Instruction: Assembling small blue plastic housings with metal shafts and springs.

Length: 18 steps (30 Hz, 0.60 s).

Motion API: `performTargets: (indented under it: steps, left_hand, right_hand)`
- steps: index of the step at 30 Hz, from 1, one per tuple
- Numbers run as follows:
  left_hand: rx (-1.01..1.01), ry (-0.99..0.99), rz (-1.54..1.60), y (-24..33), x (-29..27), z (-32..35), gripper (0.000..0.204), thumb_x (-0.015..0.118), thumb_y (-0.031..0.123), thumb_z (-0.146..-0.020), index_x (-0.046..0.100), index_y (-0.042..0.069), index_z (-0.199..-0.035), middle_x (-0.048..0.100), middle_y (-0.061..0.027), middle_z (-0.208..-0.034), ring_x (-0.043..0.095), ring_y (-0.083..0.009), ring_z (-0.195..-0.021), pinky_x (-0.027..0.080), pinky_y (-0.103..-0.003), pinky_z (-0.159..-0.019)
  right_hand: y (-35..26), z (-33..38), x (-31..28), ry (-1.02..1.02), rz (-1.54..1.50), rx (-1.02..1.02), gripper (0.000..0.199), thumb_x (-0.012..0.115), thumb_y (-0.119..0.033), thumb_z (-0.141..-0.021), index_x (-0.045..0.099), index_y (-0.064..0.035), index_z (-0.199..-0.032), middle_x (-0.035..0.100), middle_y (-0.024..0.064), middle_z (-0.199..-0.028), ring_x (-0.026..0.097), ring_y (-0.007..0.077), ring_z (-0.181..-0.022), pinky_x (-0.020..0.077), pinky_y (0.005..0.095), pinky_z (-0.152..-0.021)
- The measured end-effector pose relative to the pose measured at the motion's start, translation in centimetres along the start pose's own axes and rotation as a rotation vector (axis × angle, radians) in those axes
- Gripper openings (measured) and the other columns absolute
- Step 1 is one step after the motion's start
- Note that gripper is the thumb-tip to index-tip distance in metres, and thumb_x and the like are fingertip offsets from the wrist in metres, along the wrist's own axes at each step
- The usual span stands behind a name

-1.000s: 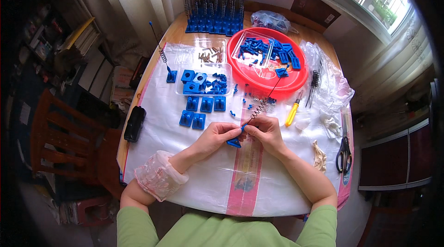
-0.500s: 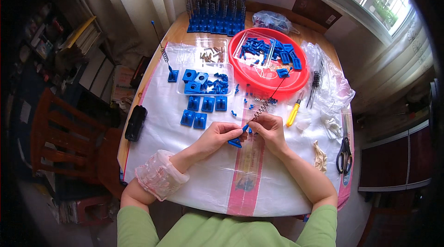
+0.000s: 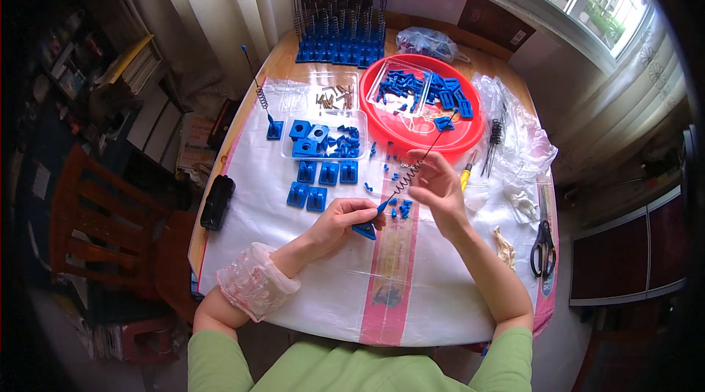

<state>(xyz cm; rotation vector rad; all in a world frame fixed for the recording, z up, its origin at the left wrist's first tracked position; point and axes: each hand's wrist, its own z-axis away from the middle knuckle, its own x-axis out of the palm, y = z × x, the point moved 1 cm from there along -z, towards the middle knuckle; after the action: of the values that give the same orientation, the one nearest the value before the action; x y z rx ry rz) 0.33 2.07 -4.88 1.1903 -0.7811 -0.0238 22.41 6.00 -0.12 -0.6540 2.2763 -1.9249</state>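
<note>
My left hand (image 3: 342,223) pinches the blue stem of a spring piece, with its square blue base (image 3: 365,230) hanging below the fingers. From that stem a dark coiled spring (image 3: 406,180) slants up and to the right, ending in a straight wire near the red tray. Beside the coil is my right hand (image 3: 443,197), thumb and fingers apart and gripping nothing; whether a fingertip brushes the wire I cannot tell. Small blue plastic parts (image 3: 402,210) lie just beyond the left hand. Several blue bases (image 3: 327,173) sit in two rows to its upper left.
A round red tray (image 3: 470,144) holds blue parts. Clear boxes of blue pieces (image 3: 345,144) and metal pins (image 3: 334,97) stand left of it. Finished spring pieces (image 3: 341,47) crowd the back. A yellow-handled screwdriver (image 3: 465,175), spare springs (image 3: 495,144) and scissors (image 3: 543,249) lie right.
My right hand has let go of the stem and lifted up and to the right along the spring, its fingers spreading. The left hand keeps its pinch, with the base slightly lower.
</note>
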Motion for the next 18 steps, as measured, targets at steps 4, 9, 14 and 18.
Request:
performTargets:
  steps: [4, 9, 14, 18]
  left_hand:
    - [-0.006, -0.02, -0.002, 0.1, 0.0, 0.1, 0.023, 0.063, 0.02, -0.094, 0.068, -0.001, -0.103, 0.069, -0.0084, -0.098, 0.064, -0.015, -0.094, 0.049, -0.03, -0.09]
    - [-0.017, -0.041, -0.064, 0.1, 0.0, 0.1, 0.022, 0.064, 0.02, -0.093, 0.068, 0.0, -0.101, 0.069, -0.0077, -0.096, 0.063, -0.0139, -0.092, 0.048, -0.028, -0.088]
    - [-0.036, -0.043, -0.059, 0.2, 0.0, 0.2, 0.022, 0.065, 0.021, -0.093, 0.068, 0.0, -0.102, 0.069, -0.0073, -0.096, 0.063, -0.013, -0.092, 0.048, -0.028, -0.088]
    - [-0.04, -0.05, -0.079, 0.4, 0.2, 0.2, 0.022, 0.065, 0.021, -0.094, 0.068, 0.001, -0.103, 0.069, -0.0072, -0.096, 0.063, -0.0129, -0.092, 0.048, -0.027, -0.088]
  right_hand:
    - [-2.0, -0.3, -0.8, 0.192, -0.15, -0.122, 0.033, 0.06, -0.012, -0.096, 0.057, 0.0029, -0.125, 0.054, -0.0005, -0.082, 0.05, 0.0077, -0.073, 0.0409, 0.0237, -0.068]
    - [-4.3, -0.6, -2.9, 0.327, -0.224, -0.269, 0.026, 0.06, -0.016, -0.1, 0.063, 0.0051, -0.116, 0.052, -0.0032, -0.074, 0.045, 0.0047, -0.067, 0.0399, 0.0226, -0.063]
    - [-5.0, -0.5, -3.2, 0.367, -0.212, -0.286, 0.02, 0.064, -0.014, -0.098, 0.068, 0.0029, -0.109, 0.057, -0.0027, -0.074, 0.047, 0.0036, -0.065, 0.0412, 0.0221, -0.063]
    - [-5.2, -0.5, -3.4, 0.4, -0.176, -0.314, 0.018, 0.065, -0.013, -0.097, 0.07, 0.0017, -0.107, 0.063, -0.0005, -0.079, 0.048, 0.0036, -0.066, 0.0419, 0.0216, -0.064]
